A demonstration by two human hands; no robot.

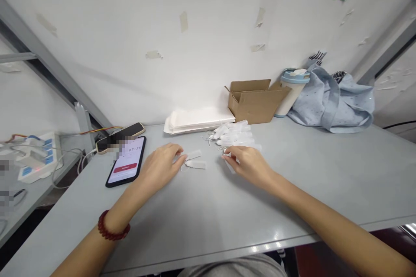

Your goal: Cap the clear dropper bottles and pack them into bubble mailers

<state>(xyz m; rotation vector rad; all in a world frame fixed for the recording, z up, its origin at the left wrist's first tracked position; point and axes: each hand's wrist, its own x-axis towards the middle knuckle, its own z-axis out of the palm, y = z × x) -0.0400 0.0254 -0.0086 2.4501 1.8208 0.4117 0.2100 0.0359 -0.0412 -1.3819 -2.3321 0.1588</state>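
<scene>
My left hand [160, 166] lies palm down on the grey tabletop [201, 216], its fingers [178, 159] loosely curled and not clamped on anything; the fingertips touch the near end of a small white tag [195, 164], a flat, narrow rectangle with a thin string loop at the end by my fingertips. A second tag of the same kind [194, 154] lies just behind it. My right hand [250, 164] rests palm down at the near edge of a pile of white tags [232, 135]. Its fingers are bent over one of the tags [229, 165], which sticks out beneath them, but I cannot tell whether they pinch it or only cover it. The pile looks smooth and slightly glossy, the tags fanned out and overlapping, with strings trailing to the left.

Left of my left hand lies a black smartphone [127, 162], screen lit. Behind the pile sit a flat stack of white paper bags [199, 120], an open brown cardboard box [255, 100], and a cup with a pale blue lid [293, 91] beside a crumpled light blue cloth [338, 99]. The tabletop is matte and smooth.
</scene>
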